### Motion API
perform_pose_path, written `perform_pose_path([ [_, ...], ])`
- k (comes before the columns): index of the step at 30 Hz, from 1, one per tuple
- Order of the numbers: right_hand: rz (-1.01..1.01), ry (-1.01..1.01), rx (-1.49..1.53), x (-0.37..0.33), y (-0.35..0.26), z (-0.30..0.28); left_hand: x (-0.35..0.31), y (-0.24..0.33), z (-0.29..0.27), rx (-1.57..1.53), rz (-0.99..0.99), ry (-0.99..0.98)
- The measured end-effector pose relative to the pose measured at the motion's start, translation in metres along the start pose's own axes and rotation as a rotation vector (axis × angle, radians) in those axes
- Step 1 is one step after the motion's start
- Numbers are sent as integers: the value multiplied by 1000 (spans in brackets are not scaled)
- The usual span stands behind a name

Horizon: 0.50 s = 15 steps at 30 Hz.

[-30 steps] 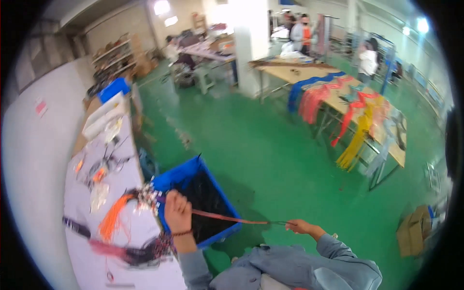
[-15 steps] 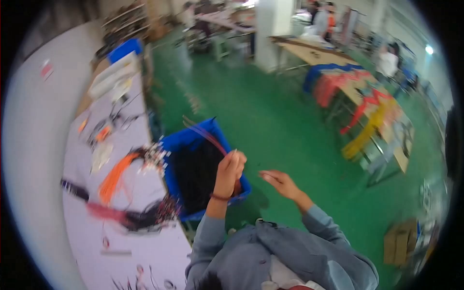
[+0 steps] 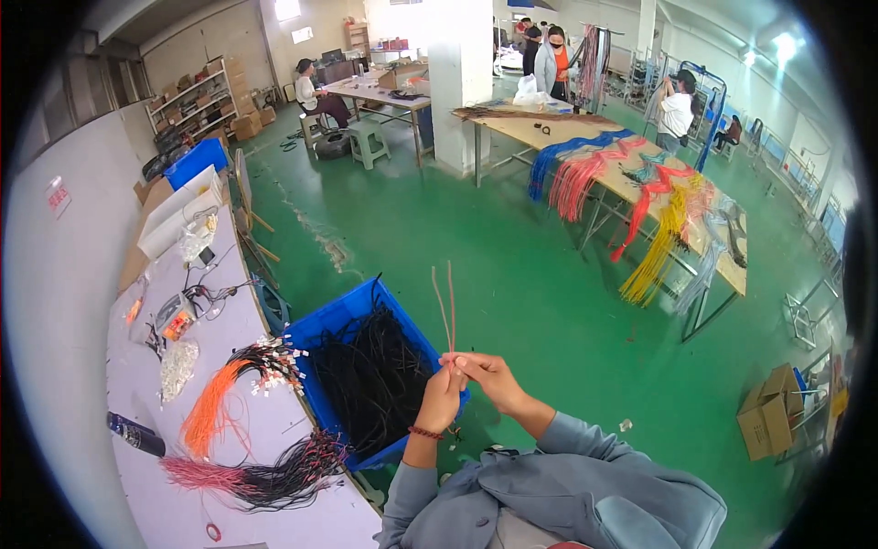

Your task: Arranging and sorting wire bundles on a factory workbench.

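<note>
Two thin pinkish-red wires (image 3: pixel 452 316) stand nearly upright, their far ends spread slightly apart. My left hand (image 3: pixel 441 397), with a beaded bracelet at its wrist, is closed round their lower part. Against it, my right hand (image 3: pixel 495 379) pinches the same wires with thumb and fingertips. Whatever part of the wires lies inside the fingers is hidden. Just left of and beneath my hands is a blue crate (image 3: pixel 309 331) filled with a tangle of black cables (image 3: pixel 370 380).
On the white table (image 3: pixel 302 512) at left lie an orange wire bundle (image 3: pixel 215 407), a black-and-red wire bundle (image 3: pixel 274 476) and a dark can (image 3: pixel 135 434). Coloured wire bundles hang off a far-right table (image 3: pixel 512 128). A cardboard box (image 3: pixel 768 412) stands at right; several people are farther off.
My right hand has come left to meet my left hand at the wires. The wires, slanting to the upper left before, now point almost straight up. The whole view has shifted and sharpened.
</note>
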State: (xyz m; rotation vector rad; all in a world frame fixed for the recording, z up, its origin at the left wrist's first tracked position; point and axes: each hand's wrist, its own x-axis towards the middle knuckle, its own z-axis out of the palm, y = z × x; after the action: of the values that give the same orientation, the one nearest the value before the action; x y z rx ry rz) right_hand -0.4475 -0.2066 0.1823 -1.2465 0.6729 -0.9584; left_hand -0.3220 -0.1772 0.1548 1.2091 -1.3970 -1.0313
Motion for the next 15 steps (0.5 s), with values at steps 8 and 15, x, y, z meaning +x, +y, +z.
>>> perform_pose_path([
  [8,-48,135,21,6,10,-5,-3,-21,10,-97,79,-43],
  [15,-4,372,408,25,-11,-33,-17,-22,25,286,98,-163],
])
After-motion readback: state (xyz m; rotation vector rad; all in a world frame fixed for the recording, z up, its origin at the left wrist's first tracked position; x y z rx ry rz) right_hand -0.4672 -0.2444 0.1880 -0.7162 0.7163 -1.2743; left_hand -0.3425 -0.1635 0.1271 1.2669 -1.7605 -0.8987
